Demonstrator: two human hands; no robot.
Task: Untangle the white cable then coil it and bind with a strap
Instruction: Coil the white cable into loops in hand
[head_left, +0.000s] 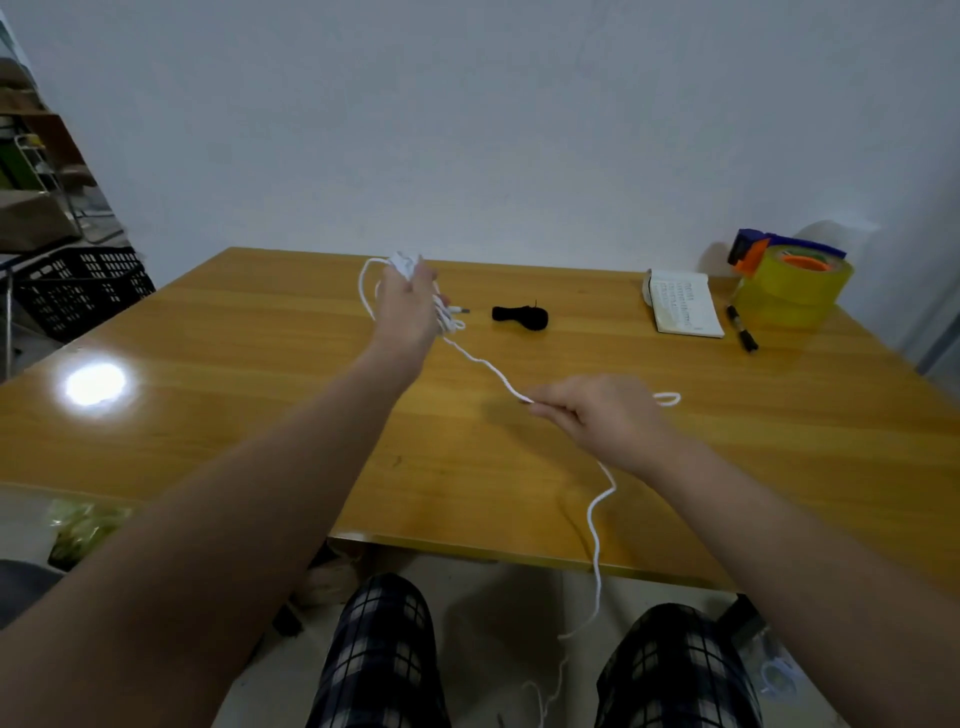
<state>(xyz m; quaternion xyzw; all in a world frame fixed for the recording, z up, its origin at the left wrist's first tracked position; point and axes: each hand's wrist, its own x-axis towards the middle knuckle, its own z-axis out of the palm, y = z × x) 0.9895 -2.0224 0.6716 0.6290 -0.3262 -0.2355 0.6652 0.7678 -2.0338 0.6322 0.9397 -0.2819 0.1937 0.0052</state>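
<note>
Nearest, the white cable (596, 540) trailed off the table's (260, 415) near edge and down between the person's knees. Above that edge the right hand (602, 421) was closed around the cable, fingertips pinching it, a small loop showing past the knuckles. From the pinch the cable ran taut and diagonally up to the left hand (408, 306), held over the table's middle and clenched around several gathered loops. Just beyond lay the black strap (520, 317). At the far right corner sat a notebook (683, 304), a marker (742, 335) and a tape dispenser (789, 280).
</note>
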